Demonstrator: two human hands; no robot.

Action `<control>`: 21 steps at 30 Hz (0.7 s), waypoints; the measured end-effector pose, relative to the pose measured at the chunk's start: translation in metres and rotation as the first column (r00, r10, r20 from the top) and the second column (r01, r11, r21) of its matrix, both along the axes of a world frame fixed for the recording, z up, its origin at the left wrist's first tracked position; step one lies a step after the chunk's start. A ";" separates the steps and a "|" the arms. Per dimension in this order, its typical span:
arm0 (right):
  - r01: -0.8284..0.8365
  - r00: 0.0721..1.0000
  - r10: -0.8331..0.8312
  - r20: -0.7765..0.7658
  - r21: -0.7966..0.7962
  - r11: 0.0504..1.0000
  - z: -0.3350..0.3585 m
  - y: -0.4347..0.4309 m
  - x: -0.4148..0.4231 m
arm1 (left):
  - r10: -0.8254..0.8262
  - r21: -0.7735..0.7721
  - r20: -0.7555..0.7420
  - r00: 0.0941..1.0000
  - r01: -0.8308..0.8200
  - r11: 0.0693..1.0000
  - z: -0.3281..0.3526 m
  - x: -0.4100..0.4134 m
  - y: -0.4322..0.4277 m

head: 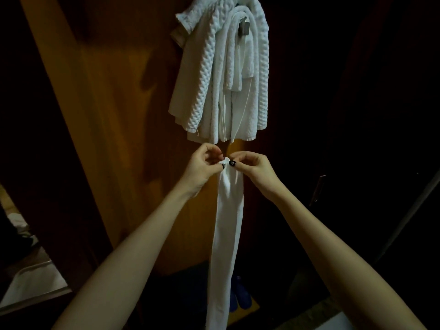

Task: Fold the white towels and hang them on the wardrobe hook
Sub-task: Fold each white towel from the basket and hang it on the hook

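Observation:
A long white towel [227, 229] hangs straight down in a narrow strip in front of me. My left hand [204, 166] and my right hand [253, 170] pinch its top end side by side, thumbs nearly touching. Just above them, several white towels [219, 75] hang bunched from a metal hook [244, 27] on the wooden wardrobe door [114, 139]. The hook's tip shows between the looped towels; the rest of it is hidden.
The room is dim. A dark wardrobe door with a metal handle [317, 189] stands at the right. Blue slippers [240, 296] lie on the floor below the towel. A white tray-like surface [33, 284] sits at the lower left.

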State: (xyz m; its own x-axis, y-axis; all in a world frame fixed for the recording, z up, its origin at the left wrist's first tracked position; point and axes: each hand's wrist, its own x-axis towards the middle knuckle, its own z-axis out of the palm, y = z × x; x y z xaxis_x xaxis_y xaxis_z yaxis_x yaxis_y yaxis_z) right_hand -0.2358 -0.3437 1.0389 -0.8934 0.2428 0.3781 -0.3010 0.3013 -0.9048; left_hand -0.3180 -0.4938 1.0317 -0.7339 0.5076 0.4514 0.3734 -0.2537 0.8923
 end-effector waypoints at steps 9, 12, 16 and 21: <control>0.067 0.998 -0.065 -0.017 0.180 0.981 0.008 0.004 0.004 | 0.048 -0.103 -0.284 0.958 -0.081 0.991 0.015 0.000 -0.005; 0.145 0.989 -0.136 -0.056 0.215 0.966 0.006 0.002 0.004 | 0.108 -0.139 -0.373 0.922 -0.171 0.975 0.011 0.001 -0.007; 0.211 0.976 -0.180 -0.122 0.331 0.920 0.008 -0.004 0.005 | 0.109 -0.150 -0.375 0.921 -0.176 0.973 0.006 0.005 -0.009; 0.318 0.942 -0.235 -0.238 0.413 0.853 0.009 -0.009 0.010 | 0.091 -0.122 -0.317 0.944 -0.136 0.983 0.009 0.009 -0.010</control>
